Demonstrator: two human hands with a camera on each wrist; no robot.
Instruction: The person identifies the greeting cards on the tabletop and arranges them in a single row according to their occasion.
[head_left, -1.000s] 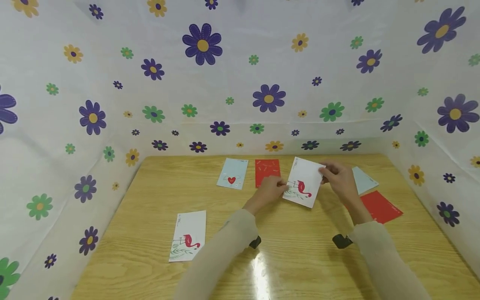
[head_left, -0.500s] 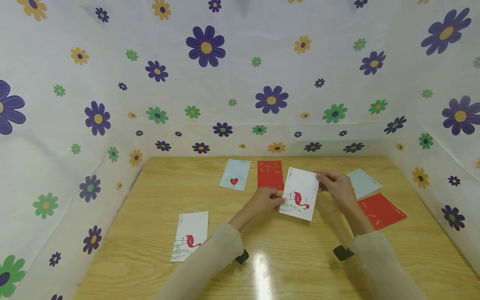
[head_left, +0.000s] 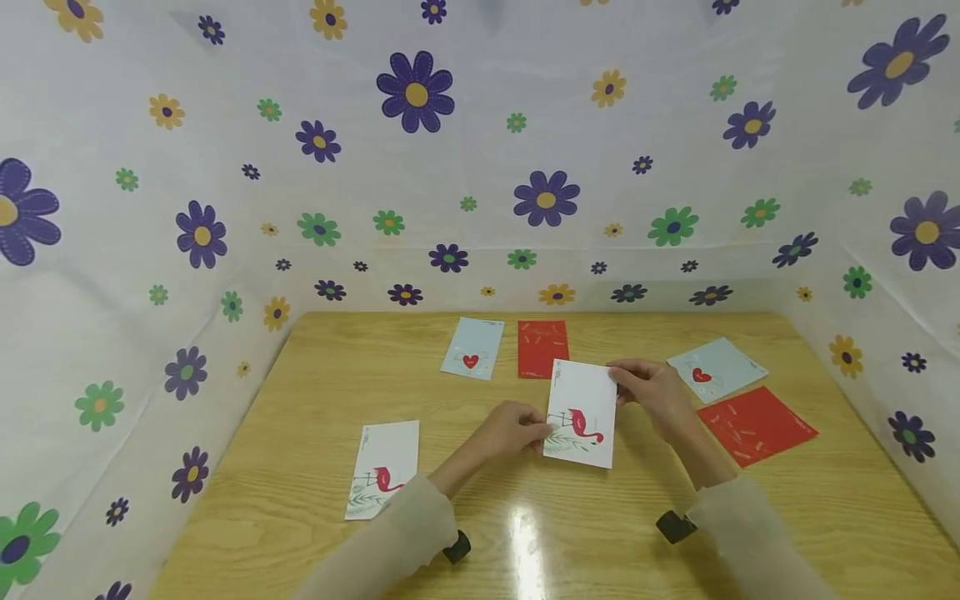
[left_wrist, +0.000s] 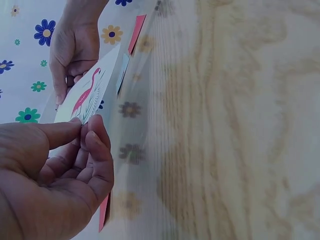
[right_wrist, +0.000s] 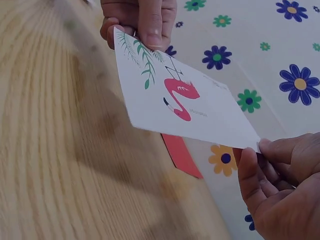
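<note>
A white card with a red flamingo and green leaves (head_left: 581,410) is held up over the middle of the table. My left hand (head_left: 512,429) pinches its left edge near the lower corner, thumb on the printed face. At the upper right corner my right hand (head_left: 654,392) pinches it between thumb and fingers. Seen from the right wrist, the flamingo card (right_wrist: 170,97) is tilted and stretched between both hands. In the left wrist view the left hand's (left_wrist: 65,175) thumb and forefinger meet at the card's edge.
A matching flamingo card (head_left: 384,462) lies at the left, partly behind my left sleeve. At the back lie a pale blue heart card (head_left: 474,343) and a red card (head_left: 543,346). Another blue heart card (head_left: 723,367) and red card (head_left: 761,425) lie at the right. Flowered cloth (head_left: 480,150) surrounds the table.
Both hands have drawn the flamingo card nearer and slightly left, turning it a little straighter. More of the cards at the back and right now shows.
</note>
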